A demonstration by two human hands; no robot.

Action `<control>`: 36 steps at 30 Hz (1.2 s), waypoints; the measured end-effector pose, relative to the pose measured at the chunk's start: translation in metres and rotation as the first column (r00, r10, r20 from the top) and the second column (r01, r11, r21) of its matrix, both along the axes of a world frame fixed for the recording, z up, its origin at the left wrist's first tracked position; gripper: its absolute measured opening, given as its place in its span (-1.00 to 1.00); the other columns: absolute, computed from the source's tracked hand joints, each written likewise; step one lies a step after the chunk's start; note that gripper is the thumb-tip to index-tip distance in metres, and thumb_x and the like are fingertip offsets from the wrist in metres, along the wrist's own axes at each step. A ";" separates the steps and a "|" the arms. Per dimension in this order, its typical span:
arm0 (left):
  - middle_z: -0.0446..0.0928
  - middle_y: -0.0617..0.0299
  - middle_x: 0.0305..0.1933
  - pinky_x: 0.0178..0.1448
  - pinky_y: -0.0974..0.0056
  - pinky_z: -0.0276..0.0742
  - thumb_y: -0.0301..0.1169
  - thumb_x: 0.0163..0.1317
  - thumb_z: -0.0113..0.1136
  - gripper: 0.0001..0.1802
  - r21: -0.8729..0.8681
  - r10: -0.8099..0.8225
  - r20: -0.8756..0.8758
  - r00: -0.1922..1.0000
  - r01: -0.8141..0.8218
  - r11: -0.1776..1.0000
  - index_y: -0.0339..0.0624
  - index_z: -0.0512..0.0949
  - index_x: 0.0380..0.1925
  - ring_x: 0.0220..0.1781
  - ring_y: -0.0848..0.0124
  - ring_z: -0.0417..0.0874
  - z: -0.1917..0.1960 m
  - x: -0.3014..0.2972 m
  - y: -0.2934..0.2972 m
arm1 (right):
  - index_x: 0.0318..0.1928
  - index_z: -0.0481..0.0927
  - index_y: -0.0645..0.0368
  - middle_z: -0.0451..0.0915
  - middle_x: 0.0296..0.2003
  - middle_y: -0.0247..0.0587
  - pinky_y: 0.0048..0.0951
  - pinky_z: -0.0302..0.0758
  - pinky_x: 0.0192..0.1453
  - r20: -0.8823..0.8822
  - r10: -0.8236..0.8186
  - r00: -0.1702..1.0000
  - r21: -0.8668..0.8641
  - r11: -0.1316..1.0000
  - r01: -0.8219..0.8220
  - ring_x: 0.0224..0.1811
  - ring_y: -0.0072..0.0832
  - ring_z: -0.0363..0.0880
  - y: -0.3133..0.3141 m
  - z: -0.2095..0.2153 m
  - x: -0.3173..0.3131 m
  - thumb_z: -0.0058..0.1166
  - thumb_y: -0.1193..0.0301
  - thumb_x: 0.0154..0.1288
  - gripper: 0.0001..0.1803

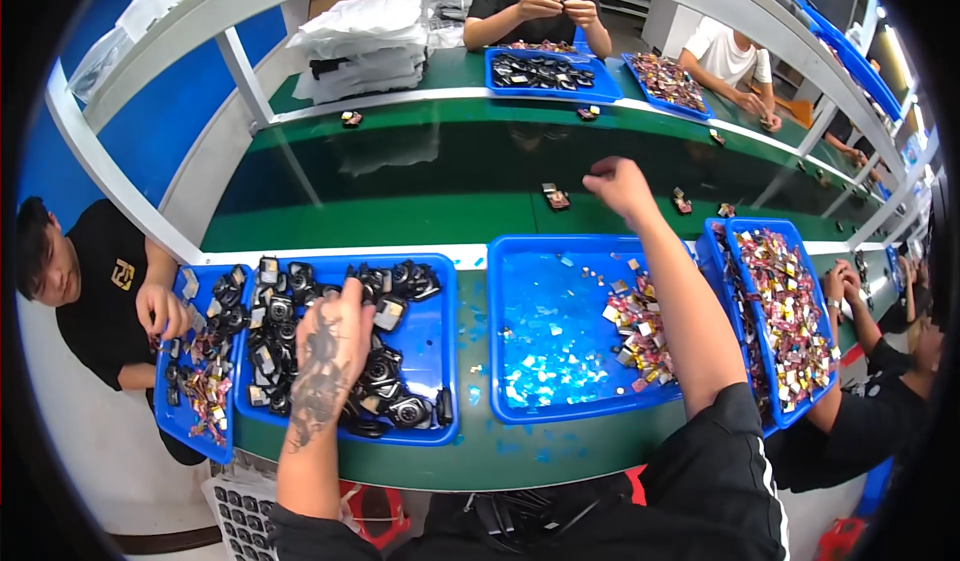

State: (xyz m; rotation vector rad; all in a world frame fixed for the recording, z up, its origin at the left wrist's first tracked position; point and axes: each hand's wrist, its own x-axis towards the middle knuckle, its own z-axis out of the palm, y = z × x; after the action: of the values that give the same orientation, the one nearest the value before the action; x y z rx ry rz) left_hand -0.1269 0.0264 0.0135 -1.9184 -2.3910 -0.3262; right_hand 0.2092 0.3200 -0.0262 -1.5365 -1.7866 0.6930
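Observation:
My left hand (335,346), its forearm tattooed, reaches into a blue tray (452,361) of black plastic housings (385,369). Its thumb is beside a housing with a silvery face (388,313). The fingertips are partly hidden among the parts, so whether they grip one cannot be told. Over the green conveyor belt (400,206), my right hand (622,191) hovers with its fingers loosely bent and apart, nothing visible between them. Just left of its fingertips, a small black-and-copper assembly (556,197) lies on the belt.
A blue tray (550,416) holds blue film scraps and small coloured parts (640,331). Right of it, stacked trays (785,311) carry more. A co-worker (110,291) handles parts at a left tray (195,431); others sit across the belt. A metal frame (480,256) borders the belt.

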 end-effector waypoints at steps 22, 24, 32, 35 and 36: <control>0.62 0.17 -0.16 -0.23 0.43 0.58 -0.50 0.33 0.16 -0.77 0.138 -0.084 0.881 -0.466 0.082 0.987 -0.26 0.49 -0.03 -0.19 0.44 0.65 0.000 0.085 0.028 | -0.41 0.60 0.19 0.64 -0.47 -0.08 -0.25 0.53 -0.21 0.495 0.139 0.858 0.015 0.986 -0.169 -0.34 -0.20 0.65 -0.135 0.035 0.075 0.32 0.48 0.01 -0.85; 0.62 0.14 -0.15 -0.21 0.42 0.60 -0.52 0.33 0.15 -0.78 0.137 -0.111 0.862 -0.495 0.017 0.990 -0.27 0.47 -0.05 -0.19 0.43 0.66 0.003 0.090 0.025 | -0.38 0.60 0.22 0.63 -0.49 -0.12 -0.31 0.53 -0.24 0.385 0.079 0.920 0.062 0.992 -0.111 -0.38 -0.28 0.65 -0.148 0.044 0.076 0.30 0.53 0.02 -0.86; 0.60 0.05 -0.08 -0.17 0.37 0.59 -0.52 0.37 0.07 -0.68 0.061 -0.020 0.858 -0.514 0.062 0.996 -0.28 0.43 0.11 -0.25 0.42 0.65 -0.001 0.095 0.015 | -0.23 0.57 0.28 0.60 -0.33 -0.35 -0.67 0.49 -0.20 -0.682 0.156 0.715 -0.035 0.969 -0.245 -0.31 -0.69 0.54 -0.221 0.051 0.033 0.20 0.63 0.24 -0.89; 0.61 0.00 -0.14 -0.26 0.44 0.54 -0.55 0.36 0.05 -0.62 0.111 -0.056 0.891 -0.451 0.097 0.989 -0.29 0.38 0.18 -0.35 0.47 0.60 -0.002 0.096 0.016 | -0.21 0.55 0.26 0.58 -0.33 -0.37 -0.66 0.48 -0.20 -0.689 0.117 0.716 -0.114 0.957 -0.266 -0.30 -0.71 0.53 -0.233 0.044 0.029 0.19 0.60 0.26 -0.88; 0.61 0.01 -0.16 -0.29 0.46 0.50 -0.56 0.36 0.06 -0.59 0.156 -0.111 0.927 -0.358 0.099 0.983 -0.29 0.36 0.20 -0.38 0.50 0.57 -0.006 0.096 0.015 | -0.20 0.55 0.26 0.58 -0.34 -0.38 -0.67 0.47 -0.21 -0.706 0.113 0.699 -0.130 0.950 -0.285 -0.31 -0.72 0.53 -0.237 0.040 0.024 0.19 0.60 0.26 -0.88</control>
State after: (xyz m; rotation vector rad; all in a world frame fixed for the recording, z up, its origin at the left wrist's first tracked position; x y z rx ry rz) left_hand -0.0308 0.0415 0.0075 -1.9440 -2.3348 -3.3111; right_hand 0.2329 0.0835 0.0139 -0.9922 -1.3131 1.4197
